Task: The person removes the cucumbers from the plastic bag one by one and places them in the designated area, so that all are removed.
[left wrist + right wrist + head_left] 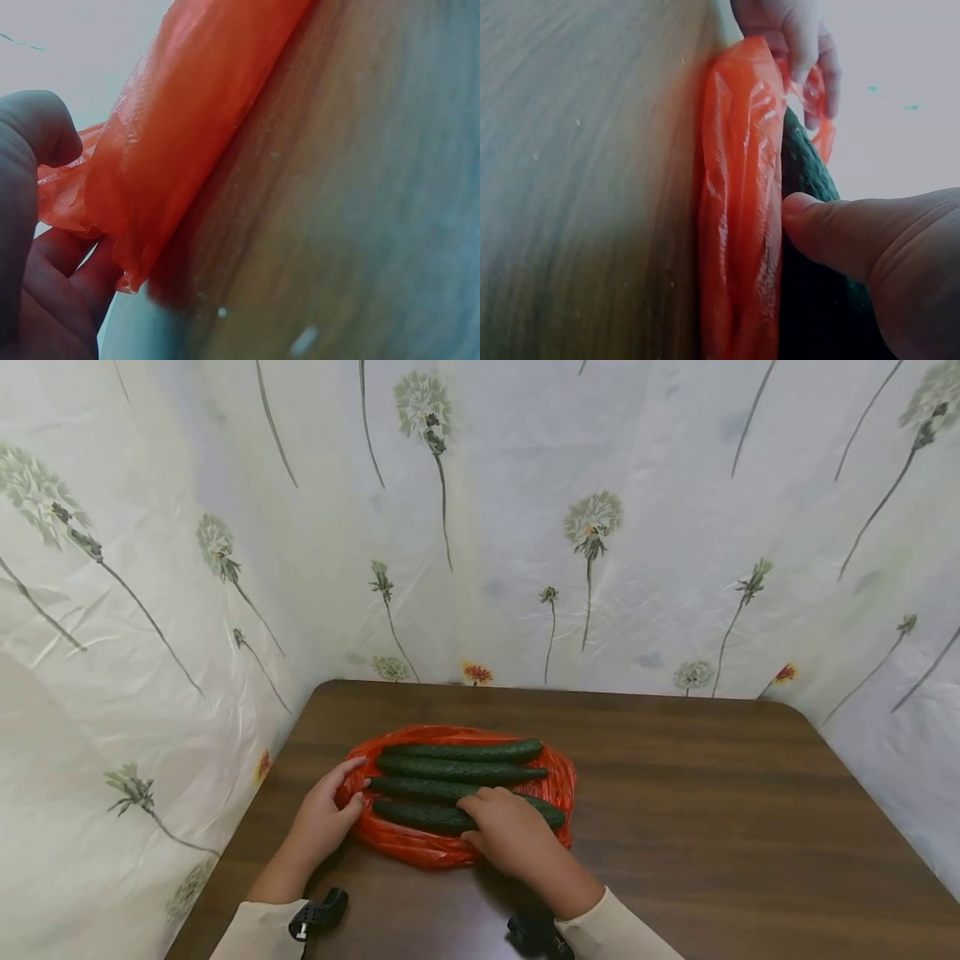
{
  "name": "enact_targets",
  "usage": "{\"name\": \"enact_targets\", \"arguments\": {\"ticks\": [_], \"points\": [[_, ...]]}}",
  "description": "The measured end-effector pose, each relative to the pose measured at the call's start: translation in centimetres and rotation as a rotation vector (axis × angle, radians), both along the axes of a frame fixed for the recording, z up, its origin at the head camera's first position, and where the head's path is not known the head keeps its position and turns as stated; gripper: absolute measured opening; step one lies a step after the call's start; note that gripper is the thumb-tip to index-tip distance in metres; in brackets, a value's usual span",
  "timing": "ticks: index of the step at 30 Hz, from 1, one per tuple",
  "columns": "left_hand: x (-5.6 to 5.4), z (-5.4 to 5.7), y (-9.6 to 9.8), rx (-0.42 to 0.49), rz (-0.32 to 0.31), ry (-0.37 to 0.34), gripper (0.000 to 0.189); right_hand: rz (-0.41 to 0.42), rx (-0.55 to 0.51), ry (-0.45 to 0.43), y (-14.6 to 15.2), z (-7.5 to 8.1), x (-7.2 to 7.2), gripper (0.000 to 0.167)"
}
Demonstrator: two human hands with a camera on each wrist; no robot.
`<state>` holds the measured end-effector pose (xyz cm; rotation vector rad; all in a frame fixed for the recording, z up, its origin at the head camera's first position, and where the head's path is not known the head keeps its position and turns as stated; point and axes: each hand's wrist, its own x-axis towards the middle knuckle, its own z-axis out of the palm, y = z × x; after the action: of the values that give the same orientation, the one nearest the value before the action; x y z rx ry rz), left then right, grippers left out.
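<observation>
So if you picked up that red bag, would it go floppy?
The bag would probably sag, since its thin plastic is all creased. It might feel fairly heavy, with four cucumbers lying in it. They could roll out, because they look rounded and the top is open.

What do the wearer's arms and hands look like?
Left hand and right hand are bare, no gloves. Left sleeve and right sleeve are cream. Left wrist device and right wrist device are black; no cables distinguishable.
</observation>
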<state>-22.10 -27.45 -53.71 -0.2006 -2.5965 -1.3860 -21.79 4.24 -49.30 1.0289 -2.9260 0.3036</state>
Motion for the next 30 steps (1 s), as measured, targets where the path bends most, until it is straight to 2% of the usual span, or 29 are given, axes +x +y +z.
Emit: {"name": "enact_targets", "arguments": {"ticks": [9,15,20,30], "points": [[0.3,-0.1,0.3,0.007,0.001,-0.026,0.054,0.024,-0.010,0.027,0.9,0.2,-0.1,0.038],[-0.1,0.2,0.4,-0.004,0.002,-0.005,0.053,0.003,-0.010,0.032,1.7,0.7,-0.6,0.040],[-0.4,0.3,0.4,0.002,-0.003,-0.021,0.053,-0.013,-0.028,0.007,2.5,1.1,-1.0,0.041],[0.1,0.3,0.2,0.037,-0.009,-0.029,0.052,-0.057,-0.067,0.021,4.2,1.4,-1.7,0.041]]}}
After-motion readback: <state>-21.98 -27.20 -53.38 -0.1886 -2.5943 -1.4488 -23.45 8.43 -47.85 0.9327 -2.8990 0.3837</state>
